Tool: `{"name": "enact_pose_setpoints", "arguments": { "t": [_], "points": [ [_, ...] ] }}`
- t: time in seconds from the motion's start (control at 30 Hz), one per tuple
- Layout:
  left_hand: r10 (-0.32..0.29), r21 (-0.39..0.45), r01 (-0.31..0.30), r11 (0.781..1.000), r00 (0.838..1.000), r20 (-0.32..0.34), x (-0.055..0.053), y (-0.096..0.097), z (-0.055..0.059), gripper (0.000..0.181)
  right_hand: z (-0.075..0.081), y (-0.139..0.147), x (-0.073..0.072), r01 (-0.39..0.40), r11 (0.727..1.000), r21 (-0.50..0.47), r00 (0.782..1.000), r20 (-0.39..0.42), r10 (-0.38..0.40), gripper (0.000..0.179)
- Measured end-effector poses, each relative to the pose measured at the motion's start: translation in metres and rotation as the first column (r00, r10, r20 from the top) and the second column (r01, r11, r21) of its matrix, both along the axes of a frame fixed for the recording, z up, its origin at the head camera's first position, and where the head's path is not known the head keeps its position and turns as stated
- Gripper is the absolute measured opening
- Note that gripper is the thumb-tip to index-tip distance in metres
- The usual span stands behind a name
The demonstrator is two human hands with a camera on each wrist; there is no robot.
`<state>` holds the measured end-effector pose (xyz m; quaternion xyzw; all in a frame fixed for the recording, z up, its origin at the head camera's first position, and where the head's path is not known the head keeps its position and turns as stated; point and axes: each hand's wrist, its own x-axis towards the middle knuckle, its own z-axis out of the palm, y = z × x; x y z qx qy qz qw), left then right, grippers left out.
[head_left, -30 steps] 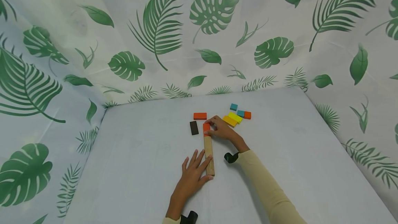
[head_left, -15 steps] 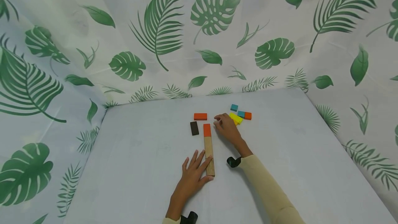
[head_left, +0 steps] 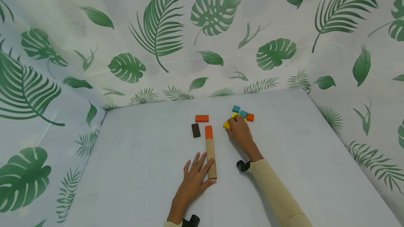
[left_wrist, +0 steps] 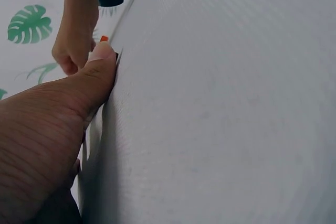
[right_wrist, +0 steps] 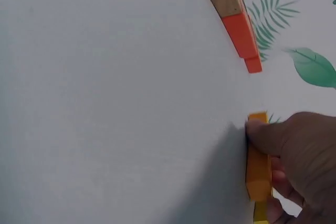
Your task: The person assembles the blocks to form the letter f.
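Note:
My left hand lies with fingers spread, fingertips resting on the left side of a row of plain wooden blocks and the thumb at its near end. A red-orange block continues the row at its far end. To the right, my right hand pinches an amber block, thumb on its near face and fingertips behind. In the head view the fingers hide most of it. A bright yellow block lies just past those fingers, partly covered. The left wrist view shows mainly the left thumb and tabletop.
Beyond the right hand lie two blue blocks and a small orange block. Left of the row's far end are a dark brown block and another red-orange block. A leaf-print cloth rises behind the white table.
My right hand has let go of the red-orange block at the row's end, moved right and taken hold of the amber block. The left hand has stayed in place.

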<state>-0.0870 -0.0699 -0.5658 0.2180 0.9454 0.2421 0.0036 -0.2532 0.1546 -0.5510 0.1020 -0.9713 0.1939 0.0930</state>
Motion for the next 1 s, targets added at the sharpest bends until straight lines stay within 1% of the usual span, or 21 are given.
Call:
{"name": "enact_pose_setpoints", "arguments": {
  "t": [0.13,0.3,0.43,0.53,0.6,0.7,0.77,0.83,0.93,1.0],
  "points": [
    [0.007,0.007,-0.007,1.0,1.0,0.011,0.0,0.001,-0.001,0.071,-0.001,-0.001,0.002,-0.055,0.998,-0.025,0.997,0.052,0.057,0.039],
    [0.006,0.024,-0.006,1.0,1.0,0.011,0.0,0.003,-0.002,0.07,0.0,-0.002,0.003,-0.083,0.996,-0.045,0.994,0.063,0.086,0.038],
    [0.01,0.035,-0.011,0.999,0.999,0.039,0.0,0.004,-0.001,0.069,0.0,-0.002,0.0,-0.134,0.984,-0.118,0.988,0.06,0.141,0.035],
    [0.015,0.043,-0.018,0.999,0.998,0.062,0.0,0.003,0.0,0.069,-0.001,-0.003,-0.002,-0.182,0.968,-0.173,0.979,0.064,0.196,0.034],
    [0.017,0.039,-0.019,0.999,0.998,0.067,0.0,0.003,0.0,0.069,-0.003,-0.004,-0.003,-0.215,0.961,-0.175,0.972,0.06,0.228,0.035],
    [0.017,0.036,-0.019,0.999,0.997,0.071,0.0,0.003,0.0,0.069,-0.007,-0.007,-0.004,-0.24,0.961,-0.139,0.966,0.068,0.251,0.038],
    [0.015,0.039,-0.018,0.999,0.997,0.07,0.0,0.002,0.0,0.069,-0.007,-0.008,-0.004,-0.237,0.963,-0.127,0.964,0.088,0.249,0.039],
    [0.014,0.046,-0.017,0.999,0.998,0.065,0.0,0.002,0.001,0.069,-0.006,-0.008,-0.004,-0.217,0.969,-0.117,0.965,0.121,0.231,0.039],
    [0.012,0.051,-0.014,0.999,0.999,0.039,0.0,0.002,0.001,0.068,-0.005,-0.009,-0.006,-0.167,0.968,-0.186,0.963,0.178,0.2,0.037],
    [0.008,0.052,-0.009,0.999,1.0,0.022,0.0,0.002,0.001,0.068,-0.005,-0.009,-0.009,-0.137,0.959,-0.247,0.964,0.191,0.187,0.038]
  ]
}}
